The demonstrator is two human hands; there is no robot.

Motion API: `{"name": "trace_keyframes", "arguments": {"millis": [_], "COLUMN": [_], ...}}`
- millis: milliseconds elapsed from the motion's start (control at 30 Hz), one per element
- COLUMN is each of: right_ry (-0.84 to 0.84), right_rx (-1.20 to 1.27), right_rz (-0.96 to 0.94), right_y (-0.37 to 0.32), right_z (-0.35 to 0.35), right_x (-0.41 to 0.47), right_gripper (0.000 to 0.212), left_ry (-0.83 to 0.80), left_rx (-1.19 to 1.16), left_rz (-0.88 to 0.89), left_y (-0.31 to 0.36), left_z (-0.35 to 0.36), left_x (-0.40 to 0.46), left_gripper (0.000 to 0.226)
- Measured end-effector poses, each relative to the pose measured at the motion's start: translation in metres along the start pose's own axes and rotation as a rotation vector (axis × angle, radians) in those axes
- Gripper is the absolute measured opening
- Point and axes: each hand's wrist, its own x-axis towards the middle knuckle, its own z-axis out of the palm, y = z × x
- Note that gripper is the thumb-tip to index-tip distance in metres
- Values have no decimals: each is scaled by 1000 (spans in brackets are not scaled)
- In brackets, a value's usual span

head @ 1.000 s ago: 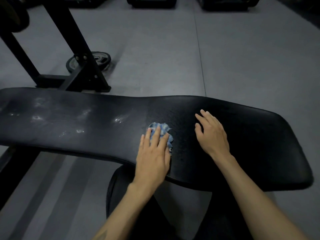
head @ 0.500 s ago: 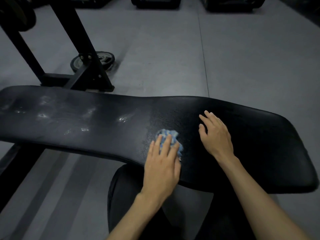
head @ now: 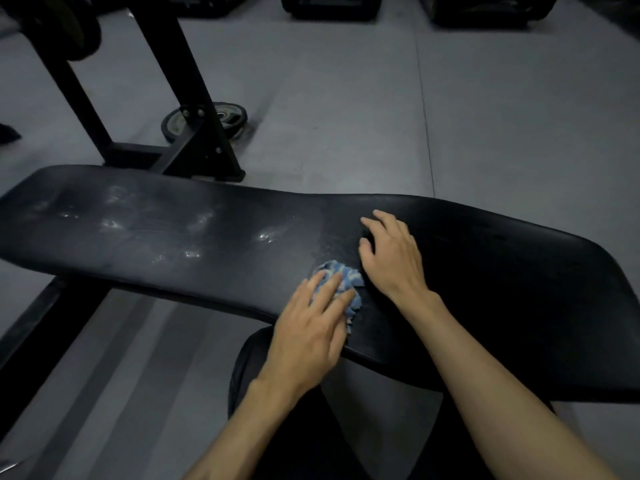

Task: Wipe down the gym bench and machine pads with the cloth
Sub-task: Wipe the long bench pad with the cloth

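While the left hand (head: 311,336) presses straight fingers onto the crumpled blue cloth (head: 341,282), most of that cloth is hidden beneath them. It lies near the black bench pad's (head: 173,244) front edge. Beside it, the right hand (head: 391,254) rests on the pad, apparently holding nothing, fingers loosely bent. Pale smears mark the pad's left stretch.

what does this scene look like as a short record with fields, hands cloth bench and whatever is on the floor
left hand: left hand presses flat on the cloth, fingers straight
right hand: right hand rests on the pad beside the cloth, holds nothing
cloth: blue cloth, bunched, near the pad's front edge
bench: black bench pad, pale smudges on its left part
floor: weight plate lying flat behind the black rack frame
task state: smudged left part looks not yet wiped
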Motion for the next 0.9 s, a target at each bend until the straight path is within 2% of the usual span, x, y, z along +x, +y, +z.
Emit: {"name": "trace_keyframes", "arguments": {"millis": [100,167,233,300,400,467,600,667,800,900], "right_ry": [-13,-4,6,20,16,9,-1,-8,-11,-4], "right_rx": [-27,-58,-65,-73,-73,-85,-93,-92,-92,-92], "right_rz": [15,21,13,7,10,11,15,18,13,11], "right_y": [-10,-10,-9,-9,-10,-11,-12,-11,-11,-11], "right_z": [15,19,21,20,18,18,19,17,14,16], "right_x": [-2,-5,-5,-5,-5,-7,-8,-9,-10,-10], "right_gripper": [44,45,44,43,43,44,46,46,46,46], "left_ry": [111,169,157,110,84,100,144,136,39,3], "left_rx": [0,-11,-29,-35,2,11,40,56,68,85], "left_rz": [-158,-281,-330,-254,-133,-178,-387,-338,-60,-179], "left_y": [-36,-33,-19,-12,-36,-57,-67,-50,-48,-72], "left_z": [-7,-9,-7,-6,-9,-13,-18,-15,-15,-18], "left_x": [-3,-2,-1,-4,-7,-9,-3,1,-1,3], "left_gripper": [41,40,39,41,40,37,39,38,41,44]}}
